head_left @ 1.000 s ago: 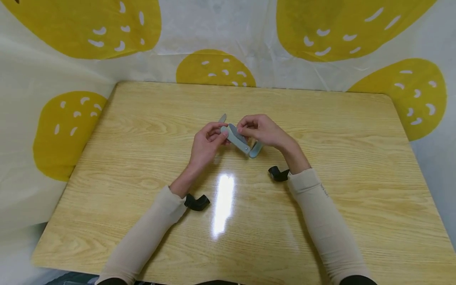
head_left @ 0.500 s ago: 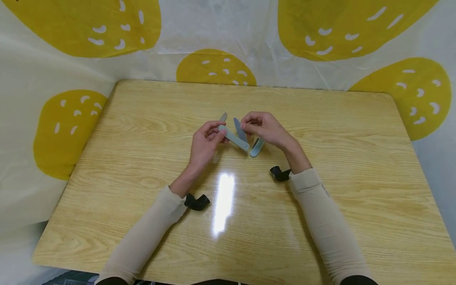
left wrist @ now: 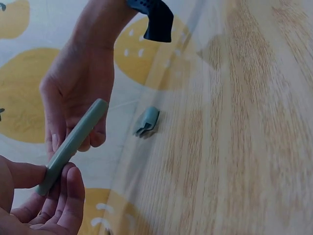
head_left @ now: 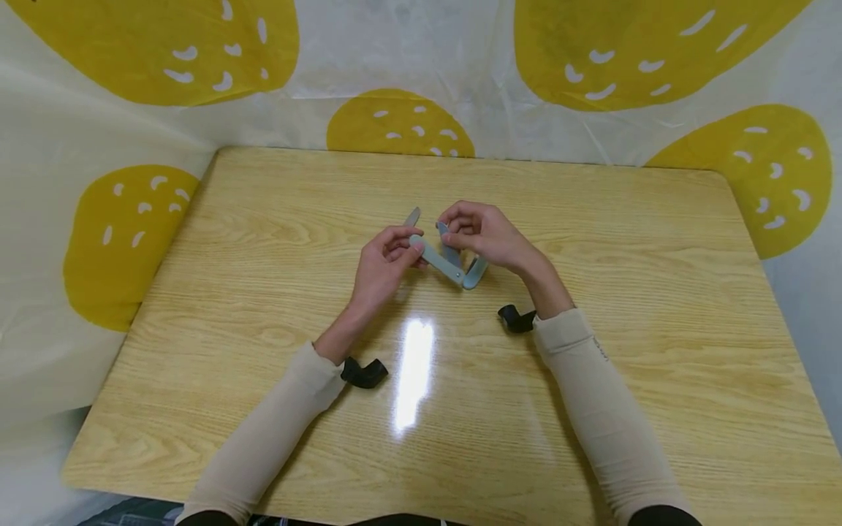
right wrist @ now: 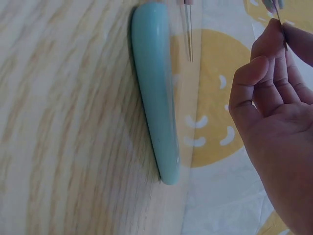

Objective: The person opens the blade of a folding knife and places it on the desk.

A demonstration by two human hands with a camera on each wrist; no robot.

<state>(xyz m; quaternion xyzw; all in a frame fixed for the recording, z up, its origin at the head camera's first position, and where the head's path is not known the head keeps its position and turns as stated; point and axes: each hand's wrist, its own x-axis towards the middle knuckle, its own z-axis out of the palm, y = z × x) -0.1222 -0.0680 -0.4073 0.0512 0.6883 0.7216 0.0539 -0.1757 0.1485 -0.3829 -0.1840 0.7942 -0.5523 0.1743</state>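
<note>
Fingers and thumb of the left hand (head_left: 384,267) pinch the end of a pale green folding knife handle (head_left: 437,261), seen edge-on as a green bar (left wrist: 73,147) in the left wrist view. Its grey blade (head_left: 452,253) stands at an angle out of the handle. The right hand (head_left: 487,235) pinches that blade near its tip between thumb and fingers. Behind the left hand, a second narrow metal blade (head_left: 412,217) sticks out, its lower part hidden. Below the right hand, a separate pale green handle-like piece (head_left: 475,272) lies on the table.
The wood-grain table (head_left: 263,219) extends on all sides of the hands, with a bright light reflection (head_left: 413,380) nearer the body. A white curtain (head_left: 408,44) with yellow shapes hangs behind it. Black wrist mounts (head_left: 365,373) stick out from both sleeves.
The grey blade has swung away from the handle as the right hand pulled on it. The right fingers have shifted slightly up toward its tip. The left hand stays nearly still.
</note>
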